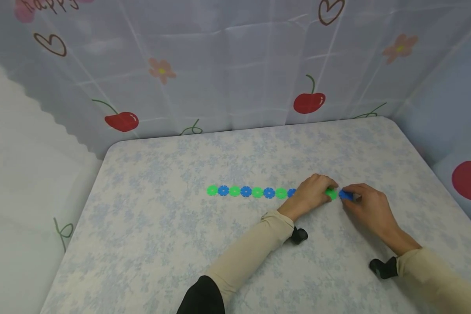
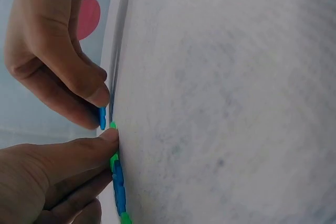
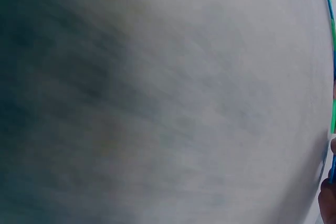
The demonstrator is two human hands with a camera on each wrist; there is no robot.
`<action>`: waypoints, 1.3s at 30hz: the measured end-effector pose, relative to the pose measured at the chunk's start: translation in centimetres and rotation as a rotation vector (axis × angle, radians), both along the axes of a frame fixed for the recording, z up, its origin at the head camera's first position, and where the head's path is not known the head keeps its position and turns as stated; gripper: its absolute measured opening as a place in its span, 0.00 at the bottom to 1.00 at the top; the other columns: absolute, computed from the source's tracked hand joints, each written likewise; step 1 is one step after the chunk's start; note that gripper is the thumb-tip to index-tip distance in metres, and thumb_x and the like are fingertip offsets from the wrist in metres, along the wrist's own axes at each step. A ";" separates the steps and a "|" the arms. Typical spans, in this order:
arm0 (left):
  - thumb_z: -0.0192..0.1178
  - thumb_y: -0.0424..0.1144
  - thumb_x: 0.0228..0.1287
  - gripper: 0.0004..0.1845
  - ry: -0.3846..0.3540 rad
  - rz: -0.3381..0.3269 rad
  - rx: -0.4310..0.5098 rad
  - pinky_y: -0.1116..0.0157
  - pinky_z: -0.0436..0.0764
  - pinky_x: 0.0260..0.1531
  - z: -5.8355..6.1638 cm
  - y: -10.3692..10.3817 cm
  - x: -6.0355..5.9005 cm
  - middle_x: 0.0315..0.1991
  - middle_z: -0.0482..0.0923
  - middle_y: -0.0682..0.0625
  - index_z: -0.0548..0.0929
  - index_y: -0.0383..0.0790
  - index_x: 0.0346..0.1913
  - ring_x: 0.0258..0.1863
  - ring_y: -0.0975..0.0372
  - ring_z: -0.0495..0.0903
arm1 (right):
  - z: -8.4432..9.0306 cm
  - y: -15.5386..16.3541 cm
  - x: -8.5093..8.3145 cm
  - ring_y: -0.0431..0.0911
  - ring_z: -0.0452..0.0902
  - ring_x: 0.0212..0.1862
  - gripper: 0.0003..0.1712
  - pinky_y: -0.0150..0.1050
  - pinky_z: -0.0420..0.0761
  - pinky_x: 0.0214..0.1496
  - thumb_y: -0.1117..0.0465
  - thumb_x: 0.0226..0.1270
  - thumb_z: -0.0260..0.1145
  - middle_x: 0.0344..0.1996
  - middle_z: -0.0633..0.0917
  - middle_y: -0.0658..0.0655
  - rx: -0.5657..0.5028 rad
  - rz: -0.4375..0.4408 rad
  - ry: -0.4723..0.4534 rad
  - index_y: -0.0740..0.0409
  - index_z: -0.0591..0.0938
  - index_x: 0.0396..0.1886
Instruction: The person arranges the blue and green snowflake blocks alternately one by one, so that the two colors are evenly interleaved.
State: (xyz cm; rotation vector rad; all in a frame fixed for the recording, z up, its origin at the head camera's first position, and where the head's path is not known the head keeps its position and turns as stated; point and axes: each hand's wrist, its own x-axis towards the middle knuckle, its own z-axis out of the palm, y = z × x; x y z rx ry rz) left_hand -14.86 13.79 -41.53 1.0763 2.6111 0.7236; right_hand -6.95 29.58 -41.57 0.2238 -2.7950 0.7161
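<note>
A straight row of interlocked plastic snowflake discs, alternating green and blue, lies across the table. My left hand reaches over its right part and pinches the green end disc between thumb and fingers, hiding some discs beneath. Just to the right, my right hand pinches a single blue disc by thumb and fingertips. In the left wrist view this blue disc stands edge-on, a small gap from the green one. Only fingertips of the right hand show at the right wrist view's edge.
The table has a pale cloth with blue blotches. A curtain printed with cherries, flowers and hearts hangs along its far edge, and more sheeting stands at both sides. Black wrist devices hang below the cuffs.
</note>
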 end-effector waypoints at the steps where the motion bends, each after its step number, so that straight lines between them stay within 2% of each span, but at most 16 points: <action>1: 0.64 0.40 0.55 0.21 0.000 -0.002 0.001 0.81 0.72 0.44 0.0 0.0 0.0 0.51 0.77 0.60 0.78 0.51 0.54 0.48 0.71 0.75 | 0.0 0.0 -0.1 0.60 0.79 0.32 0.17 0.50 0.79 0.28 0.68 0.52 0.67 0.43 0.78 0.70 0.000 -0.003 -0.006 0.68 0.80 0.43; 11: 0.63 0.40 0.56 0.20 0.001 -0.016 -0.011 0.80 0.72 0.45 0.1 0.0 0.2 0.52 0.76 0.59 0.78 0.50 0.54 0.50 0.70 0.74 | -0.1 -0.1 -0.6 0.60 0.79 0.33 0.16 0.51 0.78 0.30 0.65 0.55 0.65 0.45 0.78 0.70 0.025 -0.049 -0.071 0.67 0.79 0.44; 26: 0.64 0.40 0.55 0.21 0.005 -0.010 -0.024 0.81 0.73 0.42 0.2 0.2 0.0 0.51 0.77 0.60 0.78 0.50 0.53 0.48 0.71 0.75 | 0.1 0.0 -0.7 0.62 0.78 0.36 0.19 0.54 0.77 0.32 0.63 0.55 0.66 0.47 0.77 0.70 0.037 -0.047 -0.104 0.66 0.79 0.47; 33: 0.62 0.42 0.56 0.23 0.000 -0.004 -0.076 0.78 0.73 0.46 0.3 0.4 0.2 0.54 0.73 0.62 0.75 0.53 0.57 0.53 0.71 0.71 | -0.1 0.3 -0.6 0.61 0.78 0.36 0.21 0.53 0.77 0.31 0.60 0.57 0.65 0.48 0.77 0.69 0.010 -0.058 -0.121 0.66 0.77 0.50; 36: 0.62 0.43 0.57 0.23 0.027 0.019 -0.072 0.77 0.72 0.48 0.5 -0.2 0.2 0.56 0.72 0.63 0.74 0.55 0.58 0.57 0.71 0.69 | -0.1 0.1 -0.6 0.63 0.76 0.42 0.23 0.56 0.75 0.37 0.57 0.59 0.64 0.50 0.76 0.69 0.019 -0.066 -0.105 0.67 0.77 0.50; 39: 0.60 0.46 0.58 0.23 0.041 0.056 -0.020 0.74 0.72 0.51 1.2 -2.2 -0.1 0.57 0.71 0.62 0.73 0.55 0.59 0.59 0.69 0.67 | 0.3 -0.3 -0.7 0.64 0.71 0.50 0.24 0.60 0.71 0.44 0.54 0.60 0.63 0.52 0.75 0.69 0.032 -0.088 -0.076 0.67 0.77 0.51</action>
